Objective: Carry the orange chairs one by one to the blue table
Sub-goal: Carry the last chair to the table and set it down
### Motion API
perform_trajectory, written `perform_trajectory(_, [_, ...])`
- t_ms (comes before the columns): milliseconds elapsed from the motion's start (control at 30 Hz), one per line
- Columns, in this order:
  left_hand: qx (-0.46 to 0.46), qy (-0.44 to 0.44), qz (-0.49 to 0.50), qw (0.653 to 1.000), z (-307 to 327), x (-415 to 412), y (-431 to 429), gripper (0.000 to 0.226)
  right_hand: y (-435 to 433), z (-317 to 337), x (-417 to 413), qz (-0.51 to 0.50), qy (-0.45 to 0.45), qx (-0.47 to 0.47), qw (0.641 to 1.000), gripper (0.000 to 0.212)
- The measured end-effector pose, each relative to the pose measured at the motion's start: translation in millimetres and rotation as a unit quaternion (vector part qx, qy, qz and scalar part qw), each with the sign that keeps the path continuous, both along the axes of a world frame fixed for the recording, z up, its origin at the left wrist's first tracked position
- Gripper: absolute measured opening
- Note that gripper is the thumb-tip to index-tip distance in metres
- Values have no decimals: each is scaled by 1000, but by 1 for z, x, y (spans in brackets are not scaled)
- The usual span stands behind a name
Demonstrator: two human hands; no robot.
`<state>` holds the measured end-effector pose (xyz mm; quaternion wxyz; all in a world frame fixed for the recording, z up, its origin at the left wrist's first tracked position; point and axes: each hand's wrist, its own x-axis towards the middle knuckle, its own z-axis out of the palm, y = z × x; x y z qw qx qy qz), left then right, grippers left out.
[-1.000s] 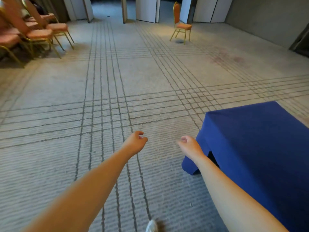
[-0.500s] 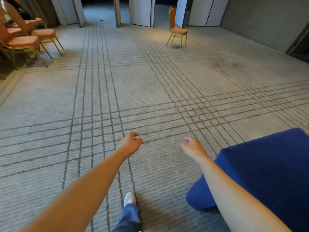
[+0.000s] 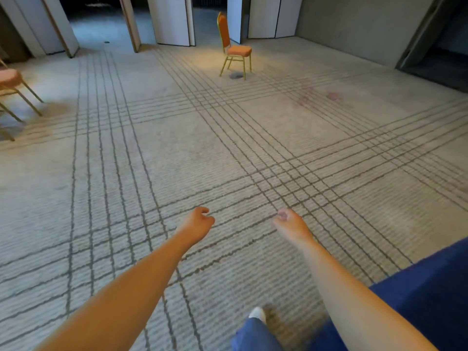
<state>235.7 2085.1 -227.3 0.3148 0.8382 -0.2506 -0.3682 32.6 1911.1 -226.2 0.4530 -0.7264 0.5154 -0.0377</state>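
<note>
The left hand (image 3: 197, 222) and right hand (image 3: 291, 224), loosely curled, hold nothing; the chair (image 3: 236, 50) stands upright well ahead, between them, at the floor's (image 3: 152, 173) far edge.

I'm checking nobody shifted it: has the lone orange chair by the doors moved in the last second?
No. The lone orange chair still stands over the same dark carpet spot, before the same white panel; only the view shifted.

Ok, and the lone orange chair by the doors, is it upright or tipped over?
Upright: the orange chair stands with legs on the carpet, seat level, backrest pointing up.
</note>
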Motion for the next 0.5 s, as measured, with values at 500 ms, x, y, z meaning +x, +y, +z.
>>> perform_trajectory(500, [-18,-28,64,997,-6,204,-322,46,-342,-3,222,59,-3,-19,998,55])
